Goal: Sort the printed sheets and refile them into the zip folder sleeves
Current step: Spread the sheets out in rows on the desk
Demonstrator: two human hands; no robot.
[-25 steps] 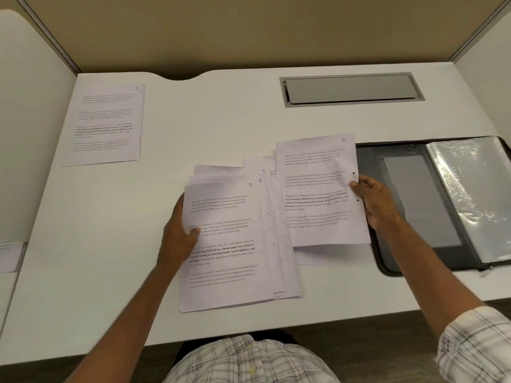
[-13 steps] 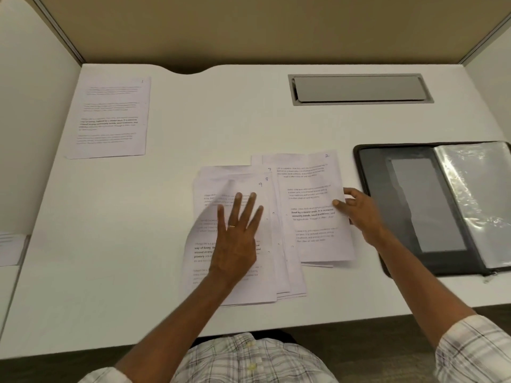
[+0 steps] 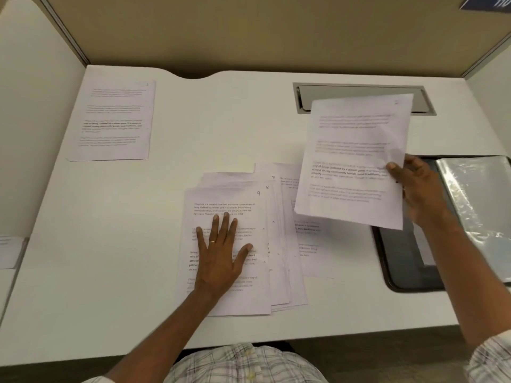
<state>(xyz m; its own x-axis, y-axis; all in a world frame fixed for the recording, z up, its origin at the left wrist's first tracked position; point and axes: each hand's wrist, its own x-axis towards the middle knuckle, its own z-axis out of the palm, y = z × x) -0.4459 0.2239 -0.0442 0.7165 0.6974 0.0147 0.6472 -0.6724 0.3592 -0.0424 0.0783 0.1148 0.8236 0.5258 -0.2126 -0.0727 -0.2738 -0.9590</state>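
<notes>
A fanned stack of printed sheets (image 3: pixel 249 286) lies in the middle of the white desk (image 3: pixel 110 272), its top page marked 9. My left hand (image 3: pixel 221 252) presses flat on that stack with straight, spread fingers. My right hand (image 3: pixel 420 186) pinches the right edge of one printed sheet (image 3: pixel 351 161) and holds it lifted above the desk, right of the stack. The open black zip folder (image 3: pixel 398 261) lies at the right edge, its clear plastic sleeves (image 3: pixel 475 205) turned up. A single printed sheet (image 3: pixel 113 120) lies flat at the far left.
A grey cable hatch (image 3: pixel 304 98) is set into the desk at the back, partly hidden by the lifted sheet. Cubicle walls close in the back and both sides. More paper (image 3: pixel 9 252) lies on a lower surface at the far left.
My right hand has lifted one sheet off the desk, up and away from the stack. My left hand stays flat on the stack.
</notes>
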